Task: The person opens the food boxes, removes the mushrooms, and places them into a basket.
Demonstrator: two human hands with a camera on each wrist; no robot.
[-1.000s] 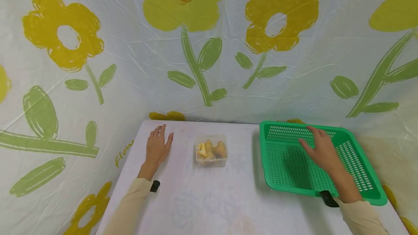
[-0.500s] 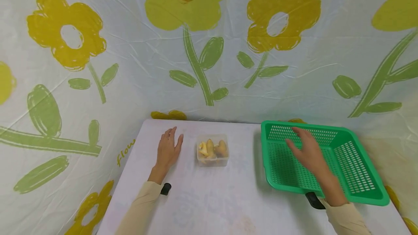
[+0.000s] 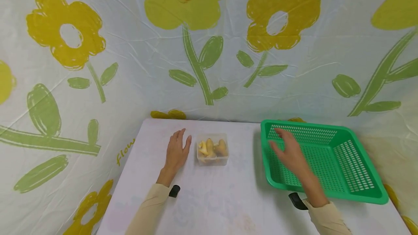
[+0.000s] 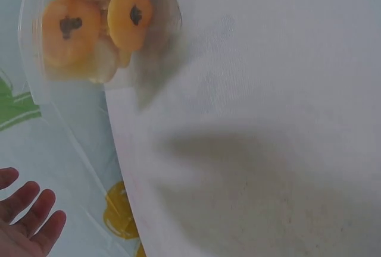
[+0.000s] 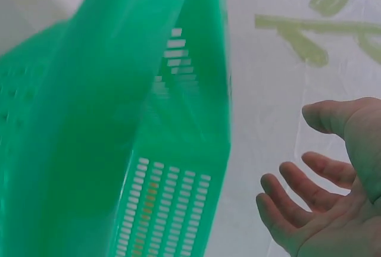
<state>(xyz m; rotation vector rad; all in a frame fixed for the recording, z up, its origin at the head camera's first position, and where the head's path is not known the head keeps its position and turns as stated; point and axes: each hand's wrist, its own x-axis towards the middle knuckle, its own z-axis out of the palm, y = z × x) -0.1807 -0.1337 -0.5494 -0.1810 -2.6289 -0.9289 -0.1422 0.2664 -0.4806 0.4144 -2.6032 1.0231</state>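
A small clear plastic box (image 3: 212, 161) stands on the table. Ginger-like brown pieces (image 3: 222, 148) and yellow-orange lumpy fruits (image 4: 70, 30) with dark stem marks fill it. Just left of the box my left hand (image 3: 176, 153) hovers with relaxed fingers, holding nothing. A green perforated plastic basket (image 3: 356, 164) lies on the right side. Over its left part is my right hand (image 3: 290, 155), thumb and fingers spread apart and holding nothing. Beyond the basket wall, that hand shows palm and loosely bent fingers in the right wrist view.
The white table (image 3: 235, 184) has faint prints on its surface. Flower-printed cloth (image 3: 147, 46) hangs behind and beside it. The basket reaches near the table's right edge, and bare tabletop lies between box and basket.
My left hand has moved right, closer to the plastic box. My right hand has moved left across the basket toward its left rim. Box and basket stay in place.
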